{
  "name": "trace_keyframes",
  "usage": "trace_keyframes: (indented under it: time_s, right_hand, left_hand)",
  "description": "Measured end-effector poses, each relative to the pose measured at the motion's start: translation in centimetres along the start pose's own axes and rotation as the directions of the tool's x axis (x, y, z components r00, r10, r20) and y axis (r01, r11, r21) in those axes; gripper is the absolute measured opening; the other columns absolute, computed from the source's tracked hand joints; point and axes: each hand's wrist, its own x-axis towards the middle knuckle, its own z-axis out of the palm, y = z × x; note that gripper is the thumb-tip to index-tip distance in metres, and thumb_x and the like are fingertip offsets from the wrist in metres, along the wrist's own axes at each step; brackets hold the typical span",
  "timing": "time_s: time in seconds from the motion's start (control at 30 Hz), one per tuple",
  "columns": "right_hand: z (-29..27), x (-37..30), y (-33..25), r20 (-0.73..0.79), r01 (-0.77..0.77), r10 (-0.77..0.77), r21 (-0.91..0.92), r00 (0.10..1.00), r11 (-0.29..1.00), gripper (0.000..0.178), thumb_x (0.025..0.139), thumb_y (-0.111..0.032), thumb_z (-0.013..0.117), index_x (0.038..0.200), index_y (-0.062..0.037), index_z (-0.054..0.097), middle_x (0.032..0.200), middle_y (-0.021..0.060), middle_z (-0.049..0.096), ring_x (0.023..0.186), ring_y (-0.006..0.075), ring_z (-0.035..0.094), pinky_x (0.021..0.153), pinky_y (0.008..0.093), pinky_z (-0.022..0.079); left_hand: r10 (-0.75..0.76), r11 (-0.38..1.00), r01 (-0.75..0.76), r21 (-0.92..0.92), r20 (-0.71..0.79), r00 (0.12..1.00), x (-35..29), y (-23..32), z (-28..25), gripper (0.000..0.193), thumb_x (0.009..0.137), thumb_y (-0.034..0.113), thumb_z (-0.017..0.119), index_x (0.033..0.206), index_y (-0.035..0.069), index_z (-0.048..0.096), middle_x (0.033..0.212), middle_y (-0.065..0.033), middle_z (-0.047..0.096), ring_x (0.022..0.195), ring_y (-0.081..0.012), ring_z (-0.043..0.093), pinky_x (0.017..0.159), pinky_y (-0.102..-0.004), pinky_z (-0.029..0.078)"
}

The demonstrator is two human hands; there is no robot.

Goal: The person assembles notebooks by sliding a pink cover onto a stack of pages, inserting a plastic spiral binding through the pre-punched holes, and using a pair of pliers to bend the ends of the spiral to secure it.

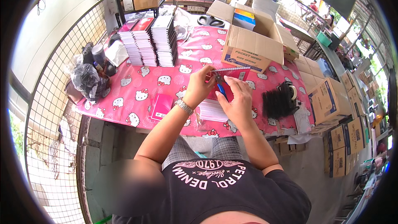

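My left hand [200, 85], with a metal watch on its wrist, pinches the left end of a small red notepad [240, 74] that has a metal spiral along its top edge. My right hand [237, 100] holds a blue-handled pair of pliers [222, 90] whose tip points at the spiral's left end. Both hands are over the pink cartoon-cat tablecloth [137, 87]. A stack of white pads [212, 111] lies just under my hands, and a pink pad [160, 106] lies to the left.
Tall stacks of notepads [149, 41] stand at the back left. An open cardboard box [253, 43] sits at the back right, and a bundle of black spiral coils [277, 103] with a tape dispenser [291, 91] lies at the right. Black bags and bottles [89, 74] are at the left, cartons [329, 99] on the floor.
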Motion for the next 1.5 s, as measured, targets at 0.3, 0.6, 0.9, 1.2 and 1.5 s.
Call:
trace_keyframes:
  time_s: [0.3, 0.6, 0.9, 1.2, 1.5]
  right_hand:
    - [-1.5, -0.4, 0.8, 0.588, -0.698, 0.382, 0.649, 0.713, 0.303, 0.031, 0.095, -0.015, 0.064, 0.121, 0.0007, 0.062, 0.101, 0.0065, 0.067, 0.093, 0.0124, 0.062, 0.079, 0.0272, 0.05]
    - [-1.3, -7.2, 9.6, 0.043, -0.41, 0.408, 0.169, 0.912, 0.897, 0.039, 0.085, -0.013, 0.07, 0.121, -0.0011, 0.062, 0.108, 0.0154, 0.066, 0.103, 0.0312, 0.063, 0.094, 0.0394, 0.048]
    - [5.7, -17.1, 20.3, 0.126, -0.311, 0.325, -0.119, 0.937, 0.943, 0.027, 0.078, -0.024, 0.076, 0.091, -0.0059, 0.062, 0.095, 0.0139, 0.063, 0.096, 0.0358, 0.058, 0.086, 0.0456, 0.046]
    - [2.6, -15.2, 34.3, 0.072, -0.285, 0.57, -0.811, 0.819, 0.512, 0.027, 0.081, -0.021, 0.071, 0.101, -0.0062, 0.062, 0.098, 0.0125, 0.06, 0.101, 0.0318, 0.061, 0.082, 0.0429, 0.054]
    - [-0.5, -12.6, 33.6, 0.045, -0.488, 0.563, -0.445, 0.825, 0.751, 0.034, 0.072, -0.002, 0.072, 0.105, -0.0079, 0.068, 0.096, 0.014, 0.061, 0.094, 0.0331, 0.062, 0.085, 0.0419, 0.051]
  left_hand:
    - [0.274, 0.954, -0.247, 0.17, -0.163, 0.948, -1.1, -0.6, 0.7, 0.015, 0.089, -0.005, 0.062, 0.103, -0.001, 0.066, 0.093, -0.0102, 0.07, 0.081, -0.018, 0.072, 0.063, -0.0278, 0.059]
    - [-0.317, 0.944, 0.194, -0.268, -0.567, 0.76, -6.9, -10.5, -9.4, 0.021, 0.093, 0.006, 0.065, 0.114, 0.002, 0.062, 0.098, -0.0069, 0.065, 0.07, -0.0097, 0.061, 0.051, -0.0236, 0.052]
    - [-0.019, 0.469, 0.554, 0.688, -0.619, 0.785, -15.8, -17.7, -12.4, 0.025, 0.081, 0.013, 0.069, 0.105, 0.006, 0.063, 0.111, -0.0128, 0.063, 0.102, -0.0356, 0.058, 0.091, -0.0437, 0.046]
    - [0.448, 0.583, -0.575, 0.575, 0.363, 0.817, -4.1, 2.3, -0.4, 0.034, 0.079, 0.016, 0.072, 0.112, 0.01, 0.065, 0.117, -0.0101, 0.063, 0.113, -0.0283, 0.057, 0.095, -0.0415, 0.049]
    - [0.15, 0.535, -0.644, 0.546, 0.689, 0.709, -1.9, 2.2, 0.4, 0.019, 0.085, 0.019, 0.062, 0.102, 0.012, 0.065, 0.095, -0.0031, 0.064, 0.091, -0.0226, 0.066, 0.075, -0.0365, 0.056]
